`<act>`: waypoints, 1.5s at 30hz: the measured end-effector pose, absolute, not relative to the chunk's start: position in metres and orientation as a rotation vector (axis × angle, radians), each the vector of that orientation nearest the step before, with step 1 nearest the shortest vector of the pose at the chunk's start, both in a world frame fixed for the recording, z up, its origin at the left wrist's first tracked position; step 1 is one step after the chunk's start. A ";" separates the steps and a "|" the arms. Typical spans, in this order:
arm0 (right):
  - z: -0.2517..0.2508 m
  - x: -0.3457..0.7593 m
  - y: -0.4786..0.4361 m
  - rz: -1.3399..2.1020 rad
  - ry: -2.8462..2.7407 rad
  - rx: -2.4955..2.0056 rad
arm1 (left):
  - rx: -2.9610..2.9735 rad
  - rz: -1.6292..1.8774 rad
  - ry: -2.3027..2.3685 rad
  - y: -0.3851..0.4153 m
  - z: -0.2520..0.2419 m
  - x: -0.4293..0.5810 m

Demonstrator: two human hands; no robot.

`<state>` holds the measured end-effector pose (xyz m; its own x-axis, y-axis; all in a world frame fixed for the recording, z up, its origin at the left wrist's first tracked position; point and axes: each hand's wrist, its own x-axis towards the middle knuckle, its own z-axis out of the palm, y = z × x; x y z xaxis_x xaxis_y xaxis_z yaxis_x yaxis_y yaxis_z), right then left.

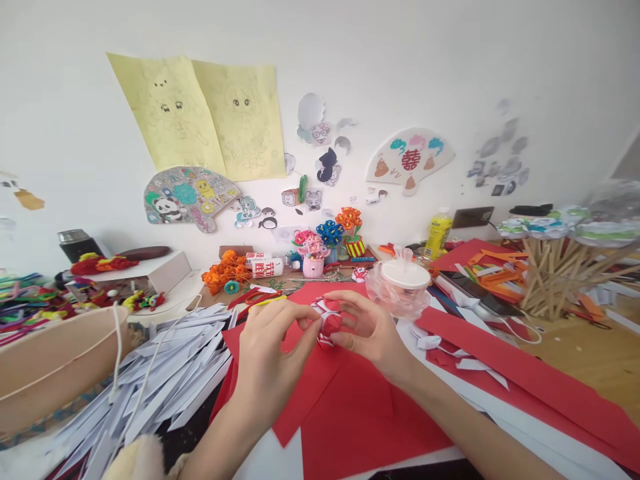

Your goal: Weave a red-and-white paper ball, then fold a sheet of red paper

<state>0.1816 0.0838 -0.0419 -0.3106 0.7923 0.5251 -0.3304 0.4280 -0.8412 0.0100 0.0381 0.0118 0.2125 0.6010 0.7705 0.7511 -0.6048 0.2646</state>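
Between my two hands is a small red and white folded-paper ball (329, 320), held up above the red paper sheets (370, 413). My left hand (273, 347) pinches its left side between thumb and fingertips. On the other side, the curved fingers and thumb of my right hand (373, 330) grip the ball. Parts of the ball are hidden behind the fingers. Just behind my right hand stands a lidded cup (405, 275) with a clear pinkish wrap around it.
White paper strips (170, 360) are heaped at the left beside a beige basket (55, 360). Pipe-cleaner flowers (330, 233) stand near the wall. At the right are long red paper strips (530, 380), a phone (480, 292) and a bunch of wooden sticks (555, 280).
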 end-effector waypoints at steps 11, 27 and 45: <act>-0.042 0.182 0.085 0.940 -1.561 -0.454 | -2.330 -1.356 -1.338 0.040 0.013 0.009; -0.041 0.182 0.084 1.009 -1.565 -0.434 | -2.319 -1.194 -1.359 0.042 0.013 0.008; -0.041 0.183 0.085 0.951 -1.534 -0.467 | -2.259 -1.293 -1.333 0.038 0.012 0.011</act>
